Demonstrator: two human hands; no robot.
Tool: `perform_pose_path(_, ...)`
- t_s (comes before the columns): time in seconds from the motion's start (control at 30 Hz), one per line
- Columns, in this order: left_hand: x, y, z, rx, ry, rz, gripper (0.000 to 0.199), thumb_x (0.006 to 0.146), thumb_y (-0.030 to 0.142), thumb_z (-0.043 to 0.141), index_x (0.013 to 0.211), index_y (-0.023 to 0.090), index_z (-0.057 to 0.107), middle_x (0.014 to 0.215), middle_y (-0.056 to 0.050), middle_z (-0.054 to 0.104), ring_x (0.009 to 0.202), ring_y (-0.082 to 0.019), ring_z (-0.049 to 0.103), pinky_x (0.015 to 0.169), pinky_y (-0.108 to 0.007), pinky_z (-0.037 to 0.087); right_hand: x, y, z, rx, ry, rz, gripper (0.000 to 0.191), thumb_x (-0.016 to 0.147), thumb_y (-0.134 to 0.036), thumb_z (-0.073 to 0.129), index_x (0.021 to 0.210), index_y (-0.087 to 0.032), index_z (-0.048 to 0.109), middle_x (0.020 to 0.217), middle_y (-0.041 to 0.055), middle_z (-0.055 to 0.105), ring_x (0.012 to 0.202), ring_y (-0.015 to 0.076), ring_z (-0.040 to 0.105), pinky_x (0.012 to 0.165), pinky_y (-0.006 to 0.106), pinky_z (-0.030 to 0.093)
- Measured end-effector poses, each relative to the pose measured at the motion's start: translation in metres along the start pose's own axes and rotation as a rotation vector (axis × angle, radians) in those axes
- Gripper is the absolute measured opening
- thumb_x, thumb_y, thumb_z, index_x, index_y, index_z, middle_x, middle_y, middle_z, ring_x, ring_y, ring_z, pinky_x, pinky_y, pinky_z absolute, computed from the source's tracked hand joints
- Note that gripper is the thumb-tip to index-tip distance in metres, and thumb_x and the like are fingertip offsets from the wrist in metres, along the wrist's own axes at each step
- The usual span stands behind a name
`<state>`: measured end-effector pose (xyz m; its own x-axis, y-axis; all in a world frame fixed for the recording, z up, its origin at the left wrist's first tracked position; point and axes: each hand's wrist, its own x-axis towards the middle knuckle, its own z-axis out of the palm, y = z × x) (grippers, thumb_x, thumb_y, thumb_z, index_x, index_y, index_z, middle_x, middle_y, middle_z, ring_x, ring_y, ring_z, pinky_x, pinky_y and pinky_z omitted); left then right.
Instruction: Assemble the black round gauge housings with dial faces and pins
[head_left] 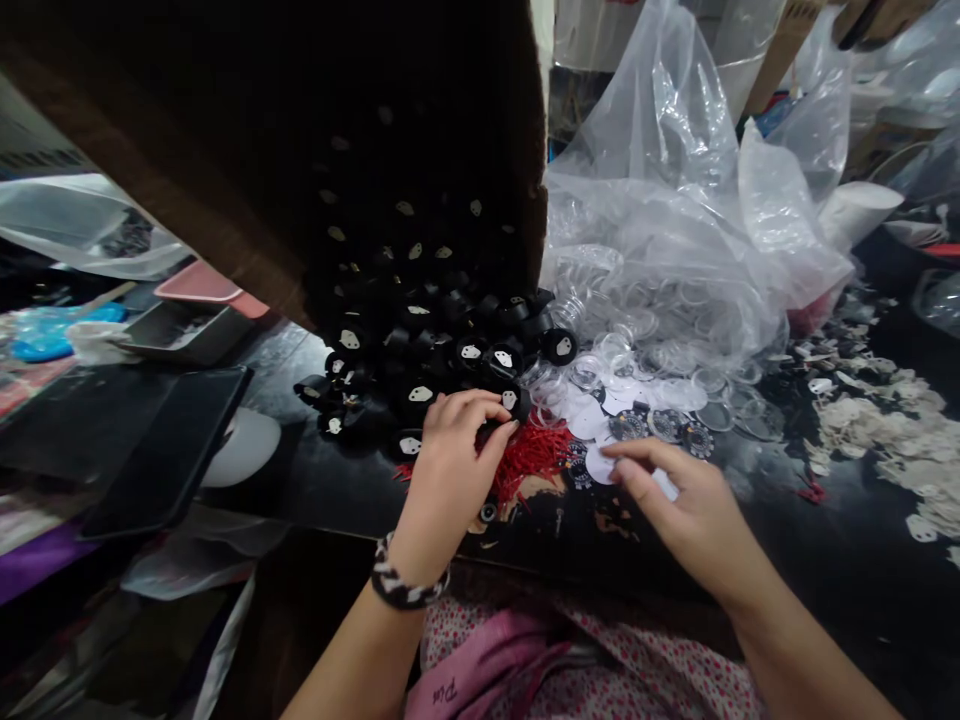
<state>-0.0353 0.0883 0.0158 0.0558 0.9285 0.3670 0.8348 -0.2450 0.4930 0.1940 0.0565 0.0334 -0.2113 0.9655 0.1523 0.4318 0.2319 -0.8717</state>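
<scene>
My left hand (459, 440) has its thumb and fingers closed round a black round housing (511, 400) with a pale plate in it, at the front of the pile of black housings (420, 345). My right hand (667, 480) pinches the edge of a white disc (600, 465) between thumb and forefinger. Red slender pieces (534, 455) lie in a heap between the hands. Black printed dials (666, 424) and more white discs (626, 396) lie just beyond my right hand. Clear rings (652, 345) are heaped behind them.
A large cardboard box (247, 200) stands over the black housings. Behind the rings is a clear plastic bag (660, 215). Pale flat pieces (877, 425) are piled on the right. A grey tray (187, 335) and a dark flat panel (169, 450) are on the left.
</scene>
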Motion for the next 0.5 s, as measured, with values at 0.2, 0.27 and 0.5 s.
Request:
perform_pose_path(0.2, -0.073, 0.038, -0.002, -0.334, 0.059, -0.011, 0.022, 0.088, 0.018, 0.062, 0.105, 0.031, 0.064, 0.128, -0.003, 0.057, 0.119, -0.022, 0.056, 0.102, -0.037, 0.048, -0.005, -0.009, 0.024, 0.379, -0.166, 0.190, 0.020, 0.092, -0.038, 0.063, 0.097, -0.019, 0.061, 0.081, -0.0002, 0.063, 0.071, 0.0178, 0.057, 0.061, 0.026, 0.043)
perform_pose_path(0.27, -0.089, 0.039, 0.001, -0.545, 0.034, -0.248, 0.033, 0.087, 0.025, 0.064, 0.118, 0.035, 0.060, 0.136, -0.003, 0.055, 0.120, -0.023, 0.058, 0.101, -0.039, 0.050, -0.007, -0.012, 0.022, 0.333, -0.243, 0.198, 0.016, 0.092, -0.035, 0.063, 0.091, -0.019, 0.061, 0.077, -0.0015, 0.060, 0.066, 0.0162, 0.054, 0.057, 0.025, 0.040)
perform_pose_path(0.5, -0.096, 0.032, 0.012, -1.182, -0.448, -0.902, 0.040, 0.082, 0.050, 0.069, 0.115, 0.028, 0.062, 0.122, -0.005, 0.069, 0.110, -0.025, 0.067, 0.096, -0.036, 0.055, -0.006, -0.003, -0.009, 0.041, -0.301, 0.119, 0.007, 0.094, -0.025, 0.065, 0.092, -0.018, 0.067, 0.080, -0.0004, 0.064, 0.072, 0.0183, 0.060, 0.063, 0.026, 0.045)
